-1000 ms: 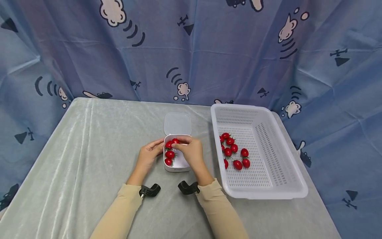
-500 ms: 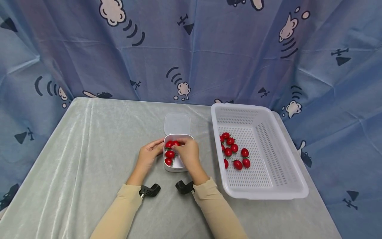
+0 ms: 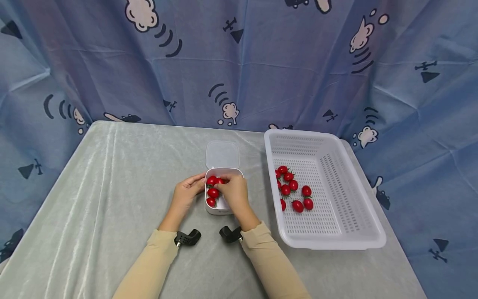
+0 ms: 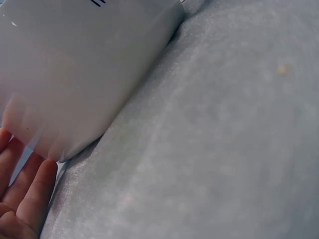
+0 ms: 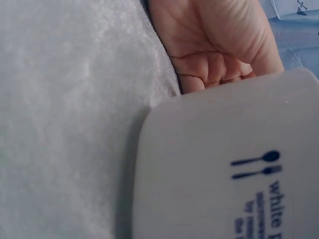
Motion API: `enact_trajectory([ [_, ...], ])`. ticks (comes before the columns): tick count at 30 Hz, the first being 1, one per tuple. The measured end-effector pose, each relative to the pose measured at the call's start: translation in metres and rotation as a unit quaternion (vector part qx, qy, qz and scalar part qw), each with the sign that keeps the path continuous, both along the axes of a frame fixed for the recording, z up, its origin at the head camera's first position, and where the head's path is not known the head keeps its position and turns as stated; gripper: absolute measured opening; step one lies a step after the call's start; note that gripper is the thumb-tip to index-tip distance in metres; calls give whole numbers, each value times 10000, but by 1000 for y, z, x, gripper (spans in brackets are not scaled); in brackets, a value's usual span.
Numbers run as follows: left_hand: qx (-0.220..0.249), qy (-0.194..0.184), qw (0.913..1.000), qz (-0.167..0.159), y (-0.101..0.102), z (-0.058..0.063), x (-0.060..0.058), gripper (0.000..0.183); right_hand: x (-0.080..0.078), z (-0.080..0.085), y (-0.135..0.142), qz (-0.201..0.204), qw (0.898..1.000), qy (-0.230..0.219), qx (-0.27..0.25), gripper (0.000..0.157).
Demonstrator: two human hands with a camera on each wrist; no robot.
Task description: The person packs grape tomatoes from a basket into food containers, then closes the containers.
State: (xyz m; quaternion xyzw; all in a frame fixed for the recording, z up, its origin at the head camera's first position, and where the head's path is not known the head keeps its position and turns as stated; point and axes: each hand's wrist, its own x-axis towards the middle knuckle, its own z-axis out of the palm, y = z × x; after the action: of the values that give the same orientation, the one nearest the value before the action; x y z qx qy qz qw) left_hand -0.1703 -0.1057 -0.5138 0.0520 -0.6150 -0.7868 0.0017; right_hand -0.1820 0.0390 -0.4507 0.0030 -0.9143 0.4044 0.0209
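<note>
In the head view a small white lidded box stands mid-table, its clear lid folded back. Several red cherry tomatoes lie along its left side. My right hand reaches in over the right rim, thumb and fingers pinching a cherry tomato near the back; its far side is hidden by the fingers. My left hand touches the box's left wall with fairly straight fingers. In the left wrist view those fingertips meet the wall. The right wrist view shows curled fingers behind the printed box side.
A white perforated basket stands to the right, with several cherry tomatoes toward its left side. A grey velvety cloth covers the table. Behind it hangs a blue patterned curtain.
My right hand has shifted slightly left and down inside the box, and the pinched cherry tomato sits a little lower. My left hand and the basket have stayed put.
</note>
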Motion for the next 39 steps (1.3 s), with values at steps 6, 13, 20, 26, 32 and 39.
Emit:
enact_trajectory([
  [6, 67, -31, 10000, -14, 0, 0, 0, 38, 0, -1, 0, 21, 9997, 1, 257, 23],
  [13, 34, 48, 10000, -46, 1, 1, 0, 38, 1, -1, -1, 116, 9991, -71, 403, 21],
  [20, 35, 54, 10000, 18, 1, 2, 1, 36, 0, 0, 1, 83, 9998, 51, 195, 23],
  [26, 53, 23, 10000, 10, 0, 2, 1, 37, 2, 20, 8, -142, 9965, 154, -814, 21],
  [32, -2, -27, 10000, -16, -1, 3, 2, 38, 10, 62, 19, 24, 9865, 381, -1595, 23],
  [39, 15, -188, 9998, -86, -1, 3, 0, 37, 14, 98, 38, -4, 9838, 98, -1789, 25],
])
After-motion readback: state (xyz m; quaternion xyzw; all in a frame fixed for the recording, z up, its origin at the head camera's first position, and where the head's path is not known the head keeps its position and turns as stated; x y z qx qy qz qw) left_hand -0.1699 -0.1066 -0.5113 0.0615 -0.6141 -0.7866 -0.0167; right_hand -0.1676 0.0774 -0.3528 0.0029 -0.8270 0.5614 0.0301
